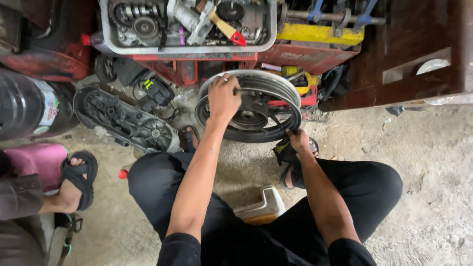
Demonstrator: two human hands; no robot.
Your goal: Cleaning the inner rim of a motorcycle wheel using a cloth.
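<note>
Work in hand: a bare black cast motorcycle wheel with a polished metal rim (pixel 249 106) stands upright on the sandy concrete floor (pixel 423 162), between the seated person's sandalled feet. No tyre is on the rim; judged from this, the wheel is stripped, and any refitting is not begun.

Right hand (pixel 298 139): at the rim's lower right edge, fingers closed around it; what else it may hold cannot be told.

Left hand (pixel 222 96): laid over the rim's top left, fingers curled down on the metal, a thin dark tool or spoke just beside the fingertips.

Beyond the wheel: a grey tray of engine parts (pixel 187 24) on a red stand. At the floor's left side lies a black engine cover (pixel 125 120).
</note>
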